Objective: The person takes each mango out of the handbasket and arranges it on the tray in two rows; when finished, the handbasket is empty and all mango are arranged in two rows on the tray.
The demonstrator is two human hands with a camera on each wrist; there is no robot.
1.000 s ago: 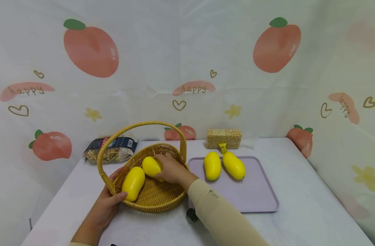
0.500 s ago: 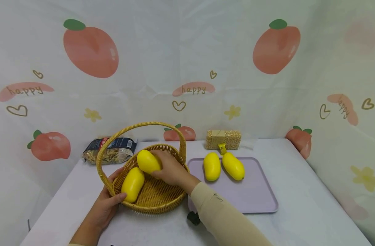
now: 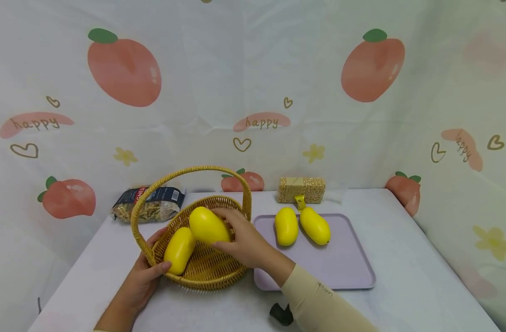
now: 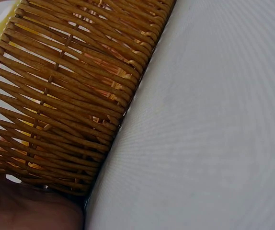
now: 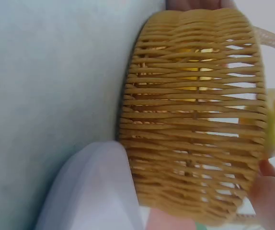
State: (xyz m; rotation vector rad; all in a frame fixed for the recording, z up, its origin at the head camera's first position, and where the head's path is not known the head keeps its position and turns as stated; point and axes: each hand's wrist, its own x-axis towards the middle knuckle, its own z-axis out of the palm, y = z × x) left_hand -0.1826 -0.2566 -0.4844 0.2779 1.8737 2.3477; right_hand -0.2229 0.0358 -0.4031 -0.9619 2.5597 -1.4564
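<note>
A yellow mango (image 3: 208, 226) is gripped in my right hand (image 3: 249, 243), held within the opening of a wicker basket (image 3: 213, 269). Beside it, a second mango (image 3: 180, 251) lies at the basket's left side. My left hand (image 3: 141, 275) holds that side of the basket, thumb over the rim and close to the lying mango. The left wrist view shows the woven wall (image 4: 70, 91) with the left palm (image 4: 34, 211) against it. In the right wrist view, the held mango (image 5: 273, 127) shows past the rim. Two more mangoes (image 3: 286, 226) lie on a lilac tray (image 3: 344, 265).
A dark-labelled bag (image 3: 150, 203) of what looks like pasta lies behind the basket. Behind the tray stands a clear pack of grain (image 3: 312, 189), with a small yellow packet (image 3: 300, 202) in front. The basket's tall handle (image 3: 203, 168) arches over its opening. A patterned cloth hangs behind the table.
My right hand has lifted the mango from lower in the basket, first up and left, then slightly back to the right. My left hand stays on the basket.
</note>
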